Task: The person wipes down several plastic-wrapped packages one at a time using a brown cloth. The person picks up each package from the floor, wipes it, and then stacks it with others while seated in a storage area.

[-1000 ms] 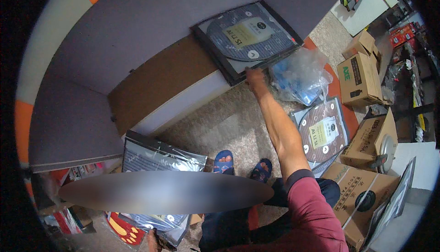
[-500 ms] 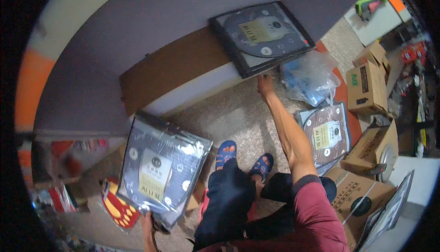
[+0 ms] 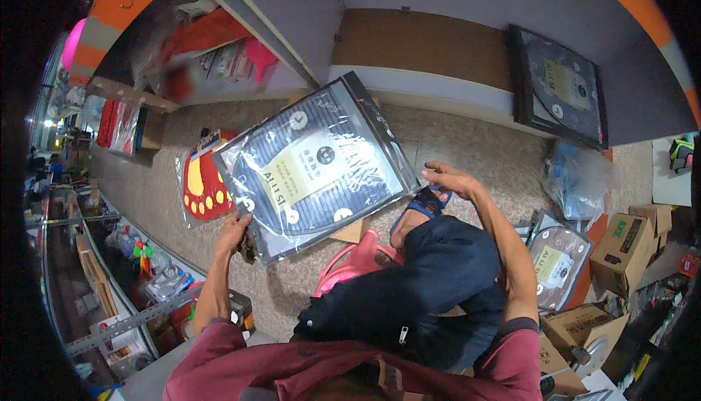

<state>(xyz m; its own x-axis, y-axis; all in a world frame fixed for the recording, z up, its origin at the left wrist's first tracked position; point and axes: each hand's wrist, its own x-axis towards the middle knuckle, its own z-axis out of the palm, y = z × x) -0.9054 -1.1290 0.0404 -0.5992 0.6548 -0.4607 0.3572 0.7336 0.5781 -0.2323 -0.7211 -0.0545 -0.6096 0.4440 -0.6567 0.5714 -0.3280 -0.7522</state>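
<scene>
A flat plastic package with a grey striped mat (image 3: 321, 204) and a pale label inside lies tilted in front of me. My left hand (image 3: 232, 233) is closed on its near left corner; a small dark thing beneath these fingers cannot be made out. By the package's right corner is my right hand (image 3: 451, 180), its fingers stretched out, holding nothing; whether they touch the plastic I cannot tell. A red and yellow paw-shaped mat (image 3: 207, 188) in clear wrap lies on the floor left of the package.
Another packaged grey mat (image 3: 561, 83) leans in the shelf unit at the right. A brown packaged mat (image 3: 558, 266), crumpled clear plastic bags (image 3: 573, 182) and cardboard boxes (image 3: 621, 251) crowd the right side. Beside my leg stands a pink stool (image 3: 352, 266). Metal racks (image 3: 131, 321) hold goods at left.
My view has swung left. My right hand has come from the package on the shelf to beside the striped one. The left hand keeps its corner, and that package now lies flatter before me.
</scene>
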